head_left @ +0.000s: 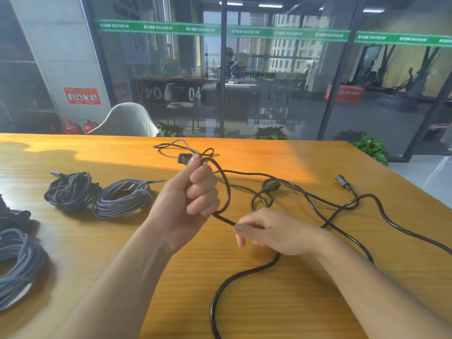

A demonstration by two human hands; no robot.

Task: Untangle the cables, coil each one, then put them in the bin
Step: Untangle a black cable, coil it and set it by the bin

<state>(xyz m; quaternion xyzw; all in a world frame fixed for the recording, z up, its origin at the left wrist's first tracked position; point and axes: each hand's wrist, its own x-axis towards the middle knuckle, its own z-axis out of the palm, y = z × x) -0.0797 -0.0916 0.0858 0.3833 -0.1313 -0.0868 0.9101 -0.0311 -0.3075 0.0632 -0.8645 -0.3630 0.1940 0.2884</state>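
L hand [193,192] fist-grips a thick black rubber power cable [226,192] w/ plug up. R hand [271,232] pinches same cable lower, above the orange wooden table [281,302].

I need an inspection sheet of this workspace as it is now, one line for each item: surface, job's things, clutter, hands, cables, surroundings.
Surface: wooden table, part sunlit.
Job's things: two coiled braided cables lie side by side at left; more grey coils at the left edge; no bin seen.
Clutter: nothing seen.
Hands: left hand raised, gripping a loop of the black cable near its plug; right hand pinches the same cable lower down.
Cables: loose black cable still crossed over itself across the table; another plug lies at right.
Surroundings: glass wall, white chair, potted plants.
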